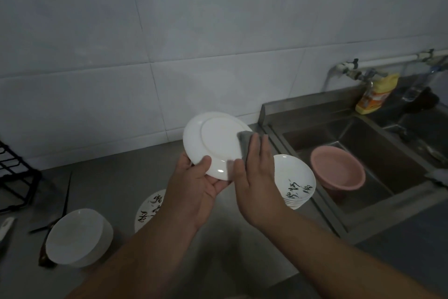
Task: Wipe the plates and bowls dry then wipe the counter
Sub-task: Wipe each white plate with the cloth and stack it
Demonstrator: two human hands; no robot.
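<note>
Here, near the middle of the frame, the left hand (194,184) holds a white plate (213,143) tilted up with its underside toward the camera, thumb curled over the lower rim and fingers behind it. The right hand (257,177) presses a grey cloth (243,143) flat against the right part of the plate's underside, its fingers straight and laid over the cloth.

Below and to the right of the hands, a stack of plates with black brush lettering (297,180) sits on the grey tabletop (116,182) close to the edge of the steel sink (363,129). Another lettered plate (148,209) lies on the tabletop just under the left forearm, partly hidden by it. At the lower left stands a stack of plain white bowls (77,238), with a dark-handled utensil (52,226) lying beside them. A black wire rack (14,172) sits at the left edge.

Inside the sink a pink basin (339,167) leans tilted against the near wall. At the upper right, a tap (344,71) juts from the tiled wall, and a yellow detergent pouch (378,95) stands on the sink's back ledge.
</note>
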